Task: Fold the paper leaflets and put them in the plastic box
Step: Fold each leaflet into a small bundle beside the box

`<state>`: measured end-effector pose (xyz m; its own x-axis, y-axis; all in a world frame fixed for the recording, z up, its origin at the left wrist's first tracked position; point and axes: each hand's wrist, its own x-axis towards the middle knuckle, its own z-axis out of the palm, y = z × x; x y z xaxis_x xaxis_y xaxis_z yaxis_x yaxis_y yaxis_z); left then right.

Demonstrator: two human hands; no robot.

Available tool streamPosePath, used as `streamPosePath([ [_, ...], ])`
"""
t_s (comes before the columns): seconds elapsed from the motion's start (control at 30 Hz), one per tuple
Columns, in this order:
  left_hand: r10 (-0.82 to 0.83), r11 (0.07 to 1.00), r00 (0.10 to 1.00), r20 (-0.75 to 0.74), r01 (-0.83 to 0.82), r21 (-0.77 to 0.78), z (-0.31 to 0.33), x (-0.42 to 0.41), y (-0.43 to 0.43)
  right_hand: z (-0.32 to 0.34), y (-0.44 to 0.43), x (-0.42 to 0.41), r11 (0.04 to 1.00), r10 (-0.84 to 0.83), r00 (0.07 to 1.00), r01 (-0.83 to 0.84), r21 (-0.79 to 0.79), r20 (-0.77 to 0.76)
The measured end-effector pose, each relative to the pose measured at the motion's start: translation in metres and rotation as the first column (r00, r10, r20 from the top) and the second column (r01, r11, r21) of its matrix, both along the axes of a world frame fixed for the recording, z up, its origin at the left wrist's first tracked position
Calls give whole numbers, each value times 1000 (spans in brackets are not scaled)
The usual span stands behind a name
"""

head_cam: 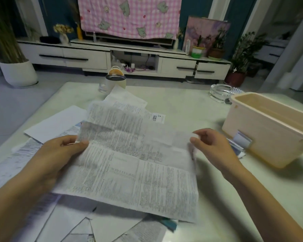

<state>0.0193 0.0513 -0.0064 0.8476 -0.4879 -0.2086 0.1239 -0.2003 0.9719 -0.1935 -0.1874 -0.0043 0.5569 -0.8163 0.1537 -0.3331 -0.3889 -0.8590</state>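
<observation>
Our dim living room.
We see a low white drawer cabinet (87, 56) along the dark blue wall (60, 13), a pink checked cloth (128, 16) above it, grey floor (16, 102) below.

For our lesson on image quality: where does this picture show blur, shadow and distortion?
Head view throughout: the held leaflet blurs at its right edge; it shadows the papers beneath; the wide lens bows the TV cabinet.

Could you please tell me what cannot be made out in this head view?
Head view only:
- Print on the held leaflet: motion-blurred and too small to read.
- Floor of the plastic box: hidden by its near wall; right end cut off by the frame edge.
- Right hand: its grip on the leaflet's edge is blurred, unclear.
- Loose leaflets underneath: partly covered by the held leaflet.
</observation>
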Motion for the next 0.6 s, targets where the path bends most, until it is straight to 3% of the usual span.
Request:
streamPosePath([
  [0.13,34,998,985,-168,-44,-53,-1,5,1,2,1,0,898,24,992,-75,433,123],
  [0.2,36,996,976,-217,-53,-71,-3,8,1,2,6,0,835,68,989,-127,535,129],
  [0.47,-1,994,947,-322,-35,-104,2,-1,-1,-2,15,8,775,7,994,-76,627,112],
  [0.6,-91,990,951,-296,53,-133,6,-8,-1,-1,23,11,833,14,998,-41,552,53],
])
